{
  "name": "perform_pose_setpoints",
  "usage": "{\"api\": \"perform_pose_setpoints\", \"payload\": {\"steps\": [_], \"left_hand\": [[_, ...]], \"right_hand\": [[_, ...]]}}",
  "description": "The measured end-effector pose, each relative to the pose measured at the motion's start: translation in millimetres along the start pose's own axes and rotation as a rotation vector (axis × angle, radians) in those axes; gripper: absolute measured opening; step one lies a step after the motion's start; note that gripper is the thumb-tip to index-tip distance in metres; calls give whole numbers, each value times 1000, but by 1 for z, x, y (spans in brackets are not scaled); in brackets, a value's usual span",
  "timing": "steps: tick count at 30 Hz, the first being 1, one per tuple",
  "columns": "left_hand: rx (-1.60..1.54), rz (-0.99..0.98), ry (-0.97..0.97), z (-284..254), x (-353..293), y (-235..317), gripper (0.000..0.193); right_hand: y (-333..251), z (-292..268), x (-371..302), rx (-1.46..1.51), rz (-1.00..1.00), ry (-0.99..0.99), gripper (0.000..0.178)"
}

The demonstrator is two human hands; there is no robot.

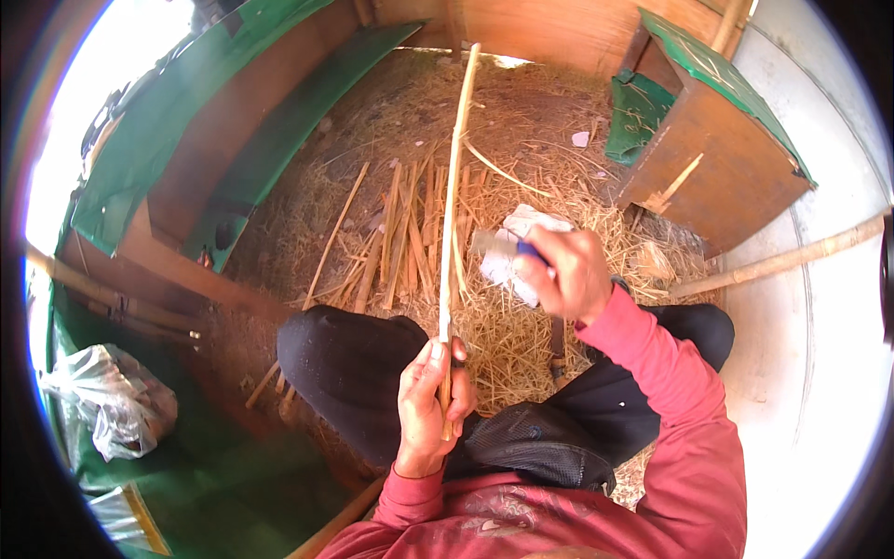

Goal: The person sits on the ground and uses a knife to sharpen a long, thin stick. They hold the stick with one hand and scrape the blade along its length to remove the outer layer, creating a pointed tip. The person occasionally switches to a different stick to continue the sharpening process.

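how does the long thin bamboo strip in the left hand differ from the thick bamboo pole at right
The long thin bamboo strip is slim and flat; the thick bamboo pole is round and far stouter. The strip stands nearly upright, gripped by the left hand; the pole lies slanted, untouched. Both are pale tan bamboo.

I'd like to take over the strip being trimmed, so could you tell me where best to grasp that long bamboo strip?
Grip the bamboo strip near its lower end, from the left side, as the left hand does. It stands nearly upright and is thin and whippy, so a low grip steadies it; the right hand holds a blue-handled tool.
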State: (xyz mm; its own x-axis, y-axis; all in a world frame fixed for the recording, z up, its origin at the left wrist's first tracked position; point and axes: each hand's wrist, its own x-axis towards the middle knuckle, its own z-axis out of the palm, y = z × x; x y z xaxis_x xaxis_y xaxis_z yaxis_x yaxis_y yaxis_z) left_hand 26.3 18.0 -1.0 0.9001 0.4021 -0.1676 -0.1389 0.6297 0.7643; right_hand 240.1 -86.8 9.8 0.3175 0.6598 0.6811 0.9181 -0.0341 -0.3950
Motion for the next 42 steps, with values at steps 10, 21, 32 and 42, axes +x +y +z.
{"api": "perform_pose_setpoints", "payload": {"steps": [10, 21, 32, 42], "left_hand": [[64, 44, -28, -1, 1, -6, 35], [-10, -14, -160, -5, -13, -12, 32], [-146, -101, -123, -6, -1, 2, 40], [-396, -275, -357, -11, -29, -7, 46]], "right_hand": [[-35, 29, -25, -4, -100, -188, 40], [64, -22, 18, -525, 475, 264, 43], [-35, 12, -10, -14, -81, -163, 37], [72, -35, 32, -450, 446, 271, 43]]}}
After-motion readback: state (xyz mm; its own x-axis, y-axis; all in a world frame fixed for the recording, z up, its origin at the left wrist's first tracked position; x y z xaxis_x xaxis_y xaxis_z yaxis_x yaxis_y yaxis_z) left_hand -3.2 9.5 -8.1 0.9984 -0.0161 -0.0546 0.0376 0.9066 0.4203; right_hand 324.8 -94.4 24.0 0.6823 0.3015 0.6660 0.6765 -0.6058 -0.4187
